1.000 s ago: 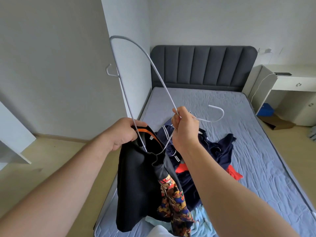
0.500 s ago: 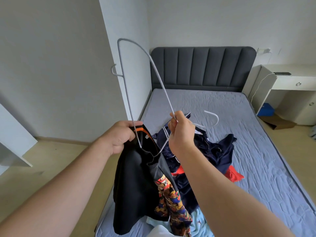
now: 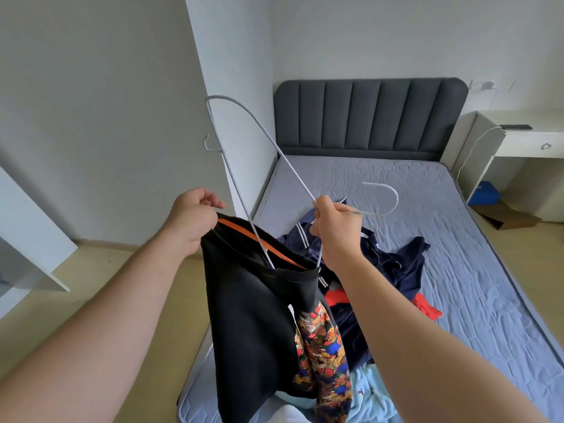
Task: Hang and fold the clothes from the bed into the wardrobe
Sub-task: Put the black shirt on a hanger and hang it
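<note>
At two o'clock we see a white desk (image 3: 528,141) against the wall, with a dark phone (image 3: 515,127) lying flat on its top. A white cable (image 3: 474,145) meets the phone's end and hangs down the desk's side. At three o'clock a blue box (image 3: 488,193) sits under the desk, brown cardboard (image 3: 509,219) just beside it. At nine o'clock we see pale wood floor (image 3: 100,270).

Both bare arms stretch forward. The left hand (image 3: 192,222) pinches the garment's (image 3: 250,315) edge; the right hand (image 3: 335,235), fingers curled, grips the hanger (image 3: 292,170).
</note>
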Demonstrator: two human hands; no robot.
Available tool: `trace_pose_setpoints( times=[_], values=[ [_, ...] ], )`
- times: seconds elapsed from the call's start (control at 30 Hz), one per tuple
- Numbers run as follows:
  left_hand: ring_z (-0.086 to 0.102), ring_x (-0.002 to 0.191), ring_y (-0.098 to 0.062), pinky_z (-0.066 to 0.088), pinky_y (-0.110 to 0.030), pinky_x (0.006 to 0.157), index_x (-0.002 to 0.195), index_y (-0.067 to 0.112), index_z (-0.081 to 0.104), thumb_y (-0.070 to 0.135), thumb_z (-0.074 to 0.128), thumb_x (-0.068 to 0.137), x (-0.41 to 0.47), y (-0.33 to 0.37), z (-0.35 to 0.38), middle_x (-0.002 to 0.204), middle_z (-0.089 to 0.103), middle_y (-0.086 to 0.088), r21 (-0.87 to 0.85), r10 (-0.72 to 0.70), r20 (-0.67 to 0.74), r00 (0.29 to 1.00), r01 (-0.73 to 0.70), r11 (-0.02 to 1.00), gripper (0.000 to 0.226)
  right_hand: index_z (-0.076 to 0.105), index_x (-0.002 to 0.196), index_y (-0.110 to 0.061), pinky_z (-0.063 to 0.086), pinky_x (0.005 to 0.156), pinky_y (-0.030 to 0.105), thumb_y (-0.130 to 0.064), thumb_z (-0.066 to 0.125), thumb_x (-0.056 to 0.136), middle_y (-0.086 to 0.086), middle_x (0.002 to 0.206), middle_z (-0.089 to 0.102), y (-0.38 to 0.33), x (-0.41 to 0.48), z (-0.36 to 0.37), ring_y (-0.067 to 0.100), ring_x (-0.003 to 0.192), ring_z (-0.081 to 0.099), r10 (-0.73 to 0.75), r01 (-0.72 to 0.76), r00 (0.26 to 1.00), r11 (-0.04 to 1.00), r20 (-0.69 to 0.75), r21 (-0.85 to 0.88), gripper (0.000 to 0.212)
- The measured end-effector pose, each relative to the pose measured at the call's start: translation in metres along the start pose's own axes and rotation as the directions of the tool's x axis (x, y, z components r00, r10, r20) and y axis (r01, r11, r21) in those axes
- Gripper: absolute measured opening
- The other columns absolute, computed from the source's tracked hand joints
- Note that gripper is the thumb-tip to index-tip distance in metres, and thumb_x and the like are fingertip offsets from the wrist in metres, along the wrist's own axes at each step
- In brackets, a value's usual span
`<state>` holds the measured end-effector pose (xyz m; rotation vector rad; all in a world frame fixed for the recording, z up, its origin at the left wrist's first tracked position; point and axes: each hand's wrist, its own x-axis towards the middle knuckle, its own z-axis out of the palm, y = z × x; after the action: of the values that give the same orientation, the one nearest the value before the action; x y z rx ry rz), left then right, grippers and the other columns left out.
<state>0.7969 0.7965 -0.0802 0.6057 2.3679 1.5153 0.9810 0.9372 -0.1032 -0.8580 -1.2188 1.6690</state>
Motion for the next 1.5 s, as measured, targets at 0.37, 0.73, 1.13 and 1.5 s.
trace_pose_setpoints(
  times=[0.37, 0.73, 1.13, 1.5],
  values=[
    [0.057, 0.09, -0.025, 0.054, -0.037, 0.075, 0.092, 0.019, 0.066, 0.004, 0.047, 0.076, -0.022, -0.013, 0.02, 0.114, 0.055, 0.0, 0.766, 0.152, 0.35, 0.924, -0.376, 0.522, 0.029, 0.03, 0.057, 0.004, 0.018, 0.056, 0.041, -0.017, 0.059, 0.067, 0.01, 0.056, 0.019, -0.007, 0.001, -0.016, 0.026, 0.055, 0.014, -0.064, 0.069, 0.996, 0.993, -0.057, 0.094, 0.038],
    [0.06, 0.088, -0.02, 0.056, -0.039, 0.076, 0.112, 0.018, 0.052, -0.002, 0.048, 0.074, -0.027, 0.01, 0.036, 0.138, 0.025, 0.019, 0.523, 0.242, 0.534, 0.81, -0.542, 0.658, 0.043, 0.068, 0.053, -0.014, 0.028, 0.056, 0.031, -0.002, 0.055, 0.08, 0.0, 0.051, 0.029, -0.037, -0.012, -0.016, 0.017, 0.049, 0.025, 0.023, 0.047, 0.99, 0.88, -0.141, 0.473, 0.032],
    [0.047, 0.13, -0.019, 0.051, -0.039, 0.096, 0.143, 0.024, 0.042, -0.005, 0.051, 0.075, -0.028, -0.001, 0.018, 0.16, 0.004, 0.029, 0.463, 0.16, 0.538, 0.827, -0.449, 0.765, 0.075, 0.056, 0.04, -0.024, 0.036, 0.061, 0.029, -0.004, 0.054, 0.084, -0.003, 0.048, 0.029, -0.059, -0.015, -0.002, 0.016, 0.048, 0.025, -0.033, 0.119, 0.988, 0.785, -0.151, 0.608, 0.048],
    [0.062, 0.084, -0.018, 0.045, -0.024, 0.068, 0.104, 0.02, 0.069, -0.01, 0.048, 0.047, -0.044, 0.027, 0.0, 0.089, 0.067, -0.006, -0.227, 0.312, 0.484, 0.818, -0.228, 0.947, 0.068, 0.056, 0.059, -0.011, 0.037, 0.065, 0.034, -0.005, 0.05, 0.084, -0.002, 0.048, 0.023, -0.013, -0.026, 0.023, 0.017, 0.044, 0.029, 0.135, -0.048, 0.986, 0.79, -0.097, 0.611, 0.026]
  ],
)
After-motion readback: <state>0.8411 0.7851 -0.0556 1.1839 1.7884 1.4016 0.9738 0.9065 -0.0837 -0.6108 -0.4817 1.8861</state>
